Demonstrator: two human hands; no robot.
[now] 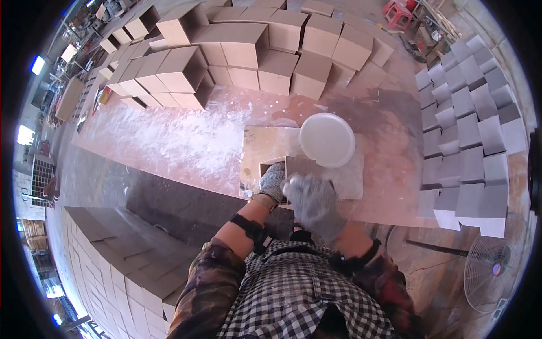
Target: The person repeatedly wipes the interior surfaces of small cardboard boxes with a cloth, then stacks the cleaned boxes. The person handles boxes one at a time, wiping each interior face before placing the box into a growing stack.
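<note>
Box (300, 165) lies on board (264, 140) before me. Left hand (272, 182) sits in its opening; cannot tell finger grip. Right hand (314, 203), blurred, blocks my view of box's near right part; fingers look curled, cannot tell on what. White bowl (327, 140) just beyond. Brown boxes (240, 53) crowd table's (389, 189) far side; grey boxes (468, 133) stacked right, near fan (490, 271).

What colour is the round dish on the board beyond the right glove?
The round dish is white; it shows in the head view.
</note>
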